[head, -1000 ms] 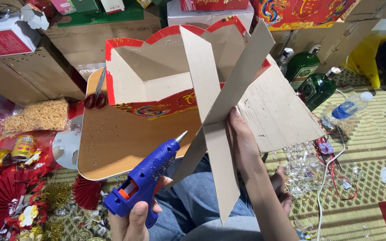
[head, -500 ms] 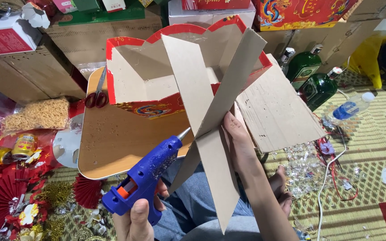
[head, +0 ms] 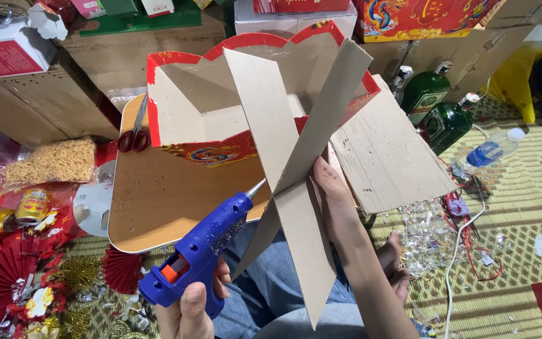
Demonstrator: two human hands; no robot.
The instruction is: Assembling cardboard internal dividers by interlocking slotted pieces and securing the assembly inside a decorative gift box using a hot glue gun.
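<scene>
1. Left hand [head: 192, 311], nearest the camera at the lower centre: fingers wrapped around the grip of the blue glue gun [head: 199, 251]. The metal nozzle points up and right, touching or just short of the crossing of the cardboard pieces; which of the two cannot be told.
2. Right hand [head: 334, 201]: fingers pinching the crossed cardboard strips [head: 290, 188] at their junction, thumb side hidden behind the board.
3. Handling judgement: the strips look light, flat and stiff along their length, yet easily creased. Hold at the crossing, where both pieces are braced. Keep skin away from the nozzle tip.
4. Behind the strips, a low wooden counter [head: 158, 207] carries an open red-rimmed cardboard box [head: 183, 119] and red-handled scissors [head: 134, 135] at its far left.
5. Far right, on the woven mat: two green bottles [head: 434, 103].
</scene>
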